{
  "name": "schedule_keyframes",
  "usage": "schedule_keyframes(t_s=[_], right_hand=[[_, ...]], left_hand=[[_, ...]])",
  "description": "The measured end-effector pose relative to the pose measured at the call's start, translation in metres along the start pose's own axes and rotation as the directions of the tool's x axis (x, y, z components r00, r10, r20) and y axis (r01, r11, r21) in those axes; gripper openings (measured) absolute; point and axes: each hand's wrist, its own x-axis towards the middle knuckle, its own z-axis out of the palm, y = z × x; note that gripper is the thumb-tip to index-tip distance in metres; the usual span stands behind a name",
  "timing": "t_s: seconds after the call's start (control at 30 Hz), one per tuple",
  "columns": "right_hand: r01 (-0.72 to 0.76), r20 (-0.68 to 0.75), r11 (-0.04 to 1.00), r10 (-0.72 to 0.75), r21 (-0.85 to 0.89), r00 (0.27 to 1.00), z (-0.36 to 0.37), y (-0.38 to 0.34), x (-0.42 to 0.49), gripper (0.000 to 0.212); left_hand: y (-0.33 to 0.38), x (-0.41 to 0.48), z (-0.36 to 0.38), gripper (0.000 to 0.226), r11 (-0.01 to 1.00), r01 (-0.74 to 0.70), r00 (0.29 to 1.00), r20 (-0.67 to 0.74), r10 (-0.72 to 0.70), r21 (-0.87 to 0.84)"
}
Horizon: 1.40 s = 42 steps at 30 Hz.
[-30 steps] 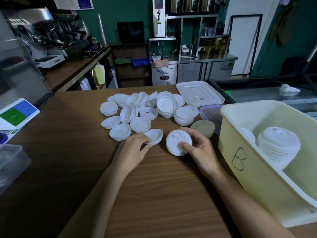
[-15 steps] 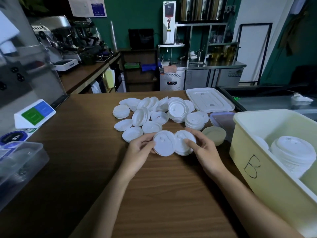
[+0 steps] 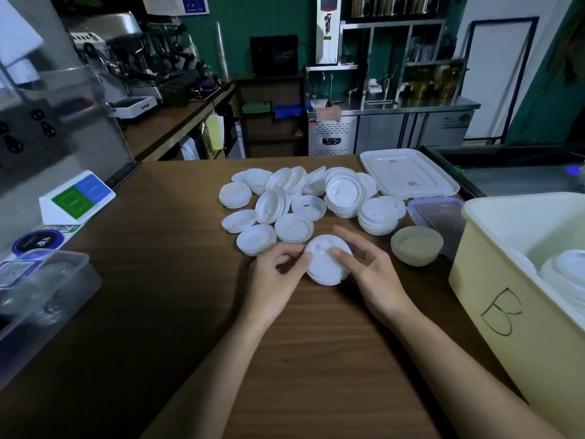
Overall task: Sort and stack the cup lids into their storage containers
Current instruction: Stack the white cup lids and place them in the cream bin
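Observation:
A small stack of white cup lids [image 3: 326, 264] sits between my hands on the wooden counter [image 3: 158, 296]. My left hand [image 3: 275, 277] grips its left edge with thumb and fingers. My right hand [image 3: 370, 274] holds its right side, thumb on top. Behind them lies a heap of several loose and stacked white lids [image 3: 304, 198]. A pale yellow bin marked "B" [image 3: 506, 296] stands at the right with a stack of lids [image 3: 566, 274] inside it.
A beige bowl-like lid [image 3: 416, 248] and a clear container [image 3: 440, 213] sit beside the bin. A white rectangular bin lid [image 3: 408, 172] lies behind. A clear plastic tub [image 3: 41, 289] and a green-blue sign [image 3: 76, 198] are at the left.
My left hand brought a single lid over from the left onto the stack in my right hand. Both hands now hold one combined stack.

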Motion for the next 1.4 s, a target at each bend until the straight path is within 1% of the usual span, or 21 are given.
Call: schedule_keyframes(t_s=[0.07, 0.13, 0.2, 0.27, 0.3, 0.33, 0.37, 0.43, 0.53, 0.6, 0.63, 0.77, 1.0, 1.1, 1.2, 1.3, 1.4], right_hand=[[-0.011, 0.018, 1.000, 0.011, 0.019, 1.000, -0.003, 0.001, 0.001, 0.040], [-0.009, 0.028, 0.999, 0.008, 0.033, 1.000, -0.005, 0.003, 0.002, 0.038], [0.010, 0.026, 1.000, -0.011, 0.024, 1.000, -0.007, 0.002, 0.002, 0.037], [0.048, 0.021, 0.999, -0.048, -0.018, 0.999, -0.008, 0.001, 0.002, 0.034], [0.066, 0.014, 0.997, -0.066, -0.046, 0.998, -0.009, 0.001, 0.003, 0.032], [0.072, 0.002, 0.995, -0.072, -0.068, 0.997, -0.011, 0.000, 0.004, 0.031], [0.066, -0.019, 0.995, -0.068, -0.077, 0.998, -0.012, 0.000, 0.005, 0.029], [0.044, -0.075, 0.997, -0.049, -0.062, 0.996, -0.014, 0.000, 0.006, 0.028], [0.024, -0.137, 0.998, -0.031, -0.053, 0.990, -0.014, 0.002, 0.006, 0.027], [0.011, -0.157, 0.999, -0.017, -0.042, 0.987, -0.014, 0.003, 0.006, 0.027], [0.006, -0.164, 0.999, -0.012, -0.036, 0.986, -0.014, 0.003, 0.006, 0.027], [0.009, -0.172, 0.999, -0.017, -0.051, 0.985, -0.015, 0.003, 0.006, 0.028], [0.012, -0.158, 0.996, -0.026, -0.093, 0.987, -0.014, 0.006, 0.007, 0.027], [0.005, -0.164, 0.996, -0.021, -0.093, 0.986, -0.015, 0.006, 0.006, 0.027], [0.000, -0.173, 0.996, -0.016, -0.091, 0.985, -0.016, 0.005, 0.006, 0.027], [0.005, -0.186, 0.997, -0.020, -0.081, 0.982, -0.016, 0.004, 0.006, 0.027], [0.017, -0.203, 0.998, -0.029, -0.060, 0.979, -0.015, 0.002, 0.005, 0.027]], left_hand=[[0.000, 0.001, -0.001, 0.012, 0.999, 0.031, 0.999, 0.010, -0.030, -0.020], [0.000, 0.003, -0.002, 0.019, 0.997, 0.071, 0.997, 0.027, -0.070, -0.035], [0.002, 0.003, -0.003, 0.027, 0.997, 0.074, 0.996, 0.041, -0.073, -0.023], [0.004, 0.003, -0.005, 0.031, 0.997, 0.006, 0.999, 0.043, -0.009, 0.075], [0.004, 0.004, -0.007, 0.029, 0.982, -0.068, 0.997, 0.041, 0.062, 0.175], [0.003, 0.006, -0.010, 0.026, 0.944, -0.151, 0.988, 0.037, 0.147, 0.292], [0.001, 0.008, -0.013, 0.024, 0.886, -0.227, 0.972, 0.034, 0.233, 0.404], [-0.004, 0.017, -0.018, 0.027, 0.754, -0.319, 0.936, 0.065, 0.346, 0.574], [-0.011, 0.028, -0.014, 0.037, 0.628, -0.391, 0.911, 0.187, 0.367, 0.673], [-0.014, 0.033, -0.008, 0.038, 0.582, -0.422, 0.900, 0.245, 0.361, 0.695], [-0.016, 0.035, -0.007, 0.038, 0.577, -0.419, 0.902, 0.250, 0.351, 0.701], [-0.019, 0.036, -0.007, 0.030, 0.593, -0.372, 0.924, 0.224, 0.310, 0.714], [-0.013, 0.028, -0.008, 0.009, 0.608, -0.401, 0.911, 0.234, 0.339, 0.685], [-0.011, 0.026, -0.009, 0.015, 0.632, -0.373, 0.923, 0.200, 0.329, 0.679], [-0.011, 0.026, -0.009, 0.023, 0.686, -0.329, 0.941, 0.163, 0.296, 0.649], [-0.006, 0.024, -0.008, 0.027, 0.795, -0.265, 0.963, 0.112, 0.244, 0.545], [0.005, 0.019, -0.003, 0.018, 0.917, -0.152, 0.984, -0.034, 0.177, 0.369]])
